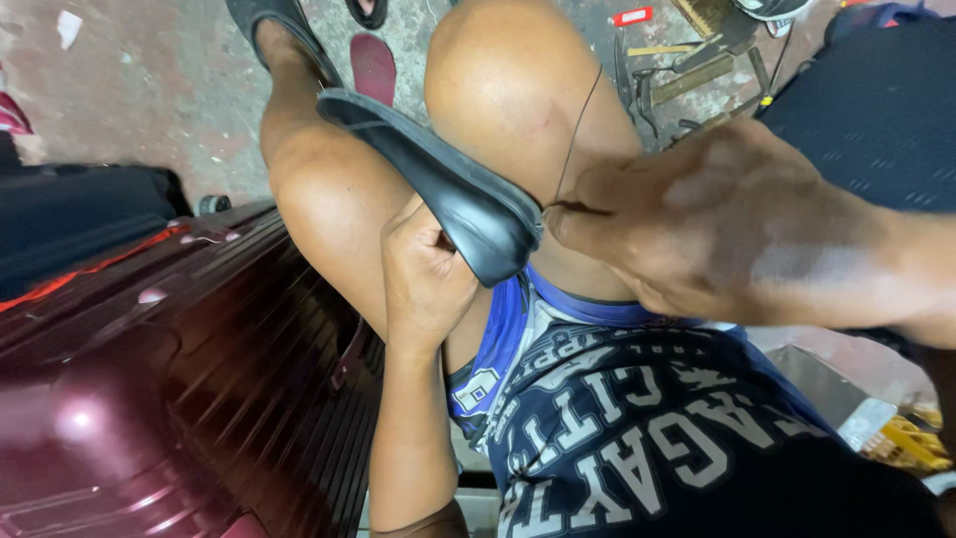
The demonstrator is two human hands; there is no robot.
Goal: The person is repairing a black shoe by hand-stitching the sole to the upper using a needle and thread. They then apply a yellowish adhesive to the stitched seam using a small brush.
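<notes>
Across the person's bare knees, the left hand (423, 269) grips a black flat leather shoe (438, 184) at its toe while the right hand (717, 229), fingers pinched shut, draws a thin dark thread (578, 125) from its edge, stitching apparently unfinished.

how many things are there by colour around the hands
Black: 2 - the shoe that the left hand holds, and the thread pinched in the right hand
Dark red: 1 - the suitcase
Red: 1 - the small flat piece on the floor
Brown: 1 - the brush
Total: 5
</notes>
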